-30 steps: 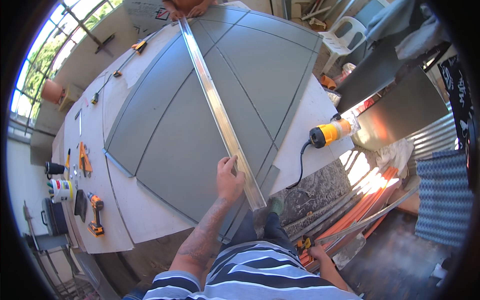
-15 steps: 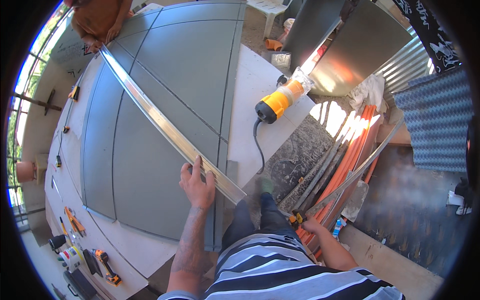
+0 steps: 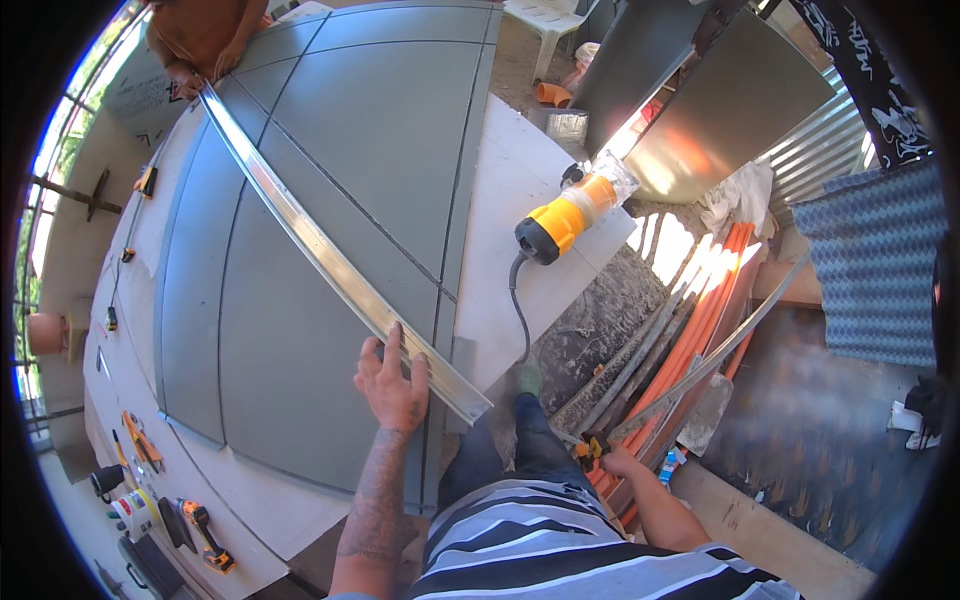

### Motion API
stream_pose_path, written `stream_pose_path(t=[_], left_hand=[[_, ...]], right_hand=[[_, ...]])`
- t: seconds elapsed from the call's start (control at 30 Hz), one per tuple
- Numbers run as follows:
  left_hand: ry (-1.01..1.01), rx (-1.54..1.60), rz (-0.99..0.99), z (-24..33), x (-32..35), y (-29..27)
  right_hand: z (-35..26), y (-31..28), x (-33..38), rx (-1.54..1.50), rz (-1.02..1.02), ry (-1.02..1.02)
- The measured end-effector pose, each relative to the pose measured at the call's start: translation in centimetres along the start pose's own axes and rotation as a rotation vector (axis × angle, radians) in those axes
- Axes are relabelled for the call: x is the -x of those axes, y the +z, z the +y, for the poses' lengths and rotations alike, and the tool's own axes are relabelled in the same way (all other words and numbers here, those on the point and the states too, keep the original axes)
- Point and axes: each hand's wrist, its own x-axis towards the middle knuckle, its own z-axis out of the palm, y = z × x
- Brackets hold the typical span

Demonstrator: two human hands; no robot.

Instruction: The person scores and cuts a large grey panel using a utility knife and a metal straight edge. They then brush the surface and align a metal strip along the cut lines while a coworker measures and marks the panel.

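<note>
A long shiny metal bar lies slantwise over a grey scored panel. My left hand is at its near end, fingers spread, fingertips touching the bar without wrapping round it. At the far end, a co-worker's hands are at the bar. Low on my right side, my right hand is closed around a yellow-and-black tool; its exact kind is too small to make out. A long thin metal strip runs up and right from near that hand; whether it joins the tool I cannot tell.
A corded yellow power tool rests on the white board right of the panel. A cordless drill and an orange tool lie at the left. Orange pipes lie on the floor at my right, below leaning sheets.
My left hand has slid slightly down and left along the bar's near end. The right hand keeps its grip. The whole view has shifted a little.
</note>
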Motion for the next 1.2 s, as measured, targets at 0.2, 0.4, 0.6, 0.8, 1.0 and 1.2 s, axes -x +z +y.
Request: stream_pose_path(t=[0.2,0.4,0.6,0.8,1.0,1.2], left_hand=[[0.010,0.026,0.031,-0.3,0.1,0.2],[0.003,0.055,0.034,-0.1,0.0,0.0],[-0.039,0.030,-0.038,1.6,-0.6,-1.6],[-0.001,-0.237,-0.163,3.6,-1.6,-4.5],[-0.052,-0.192,-0.231,3.1,-8.7,-9.5],[0.001,-0.408,-0.245,-2.8,-20.3,-11.8]], right_hand=[[-3.6,-1.7,0.0,0.002,-0.035,0.000],[-7.5,-3.7,1.4,0.094,-0.101,-0.036],[-4.3,-3.9,0.2,0.137,0.012,-0.120],[-8.2,-5.2,3.4,0.223,-0.016,-0.179],[-6.1,-3.4,1.4,0.296,0.115,-0.207],[-9.1,-4.2,3.9,0.158,-0.041,-0.046]])
